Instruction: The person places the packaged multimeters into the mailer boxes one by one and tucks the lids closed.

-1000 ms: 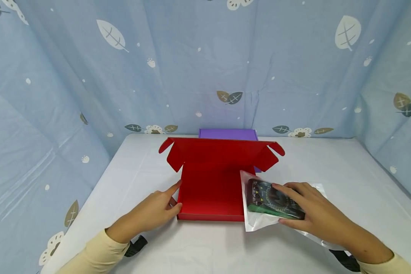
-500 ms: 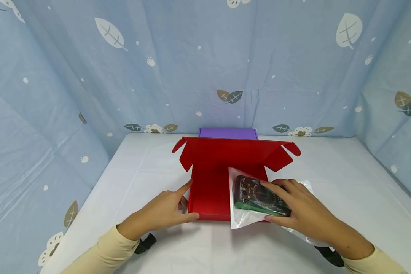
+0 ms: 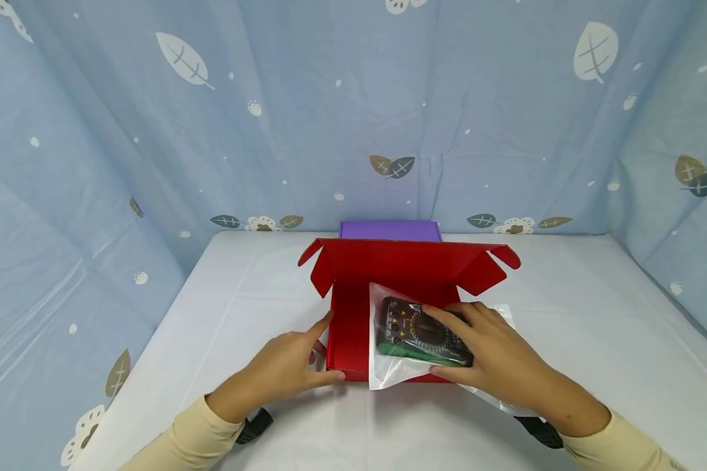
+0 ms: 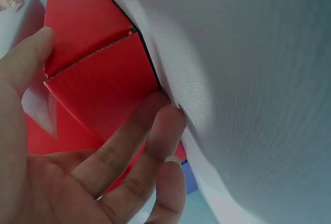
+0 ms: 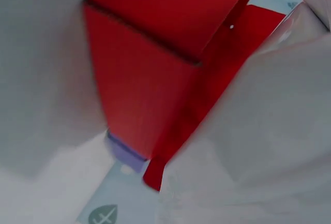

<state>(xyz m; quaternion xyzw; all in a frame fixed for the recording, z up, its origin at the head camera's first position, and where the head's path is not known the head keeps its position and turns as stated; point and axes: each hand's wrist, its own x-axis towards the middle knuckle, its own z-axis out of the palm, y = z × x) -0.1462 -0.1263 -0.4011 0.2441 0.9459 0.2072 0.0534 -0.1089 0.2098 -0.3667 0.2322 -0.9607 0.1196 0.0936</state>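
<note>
In the head view, an open red cardboard box (image 3: 349, 333) stands mid-table with its lid raised. My left hand (image 3: 283, 366) holds its front left corner, thumb at the front wall and fingers along the side. The left wrist view shows the curled fingers (image 4: 137, 162) against the red side wall. My right hand (image 3: 489, 353) grips a multimeter (image 3: 415, 333) with a dark face and green side, inside a clear-and-white plastic bag (image 3: 380, 374). The bag hangs tilted over the right part of the box. In the right wrist view, the bag's white back (image 5: 258, 131) hides the multimeter.
A purple box (image 3: 389, 230) lies behind the red lid, mostly hidden by it. White cloth covers the table (image 3: 241, 261). A blue leaf-print curtain (image 3: 306, 118) closes off the back and both sides.
The red box has shifted a little to the right with my left hand at its corner. My right hand has carried the bagged multimeter left, from the box's right edge to over its inside.
</note>
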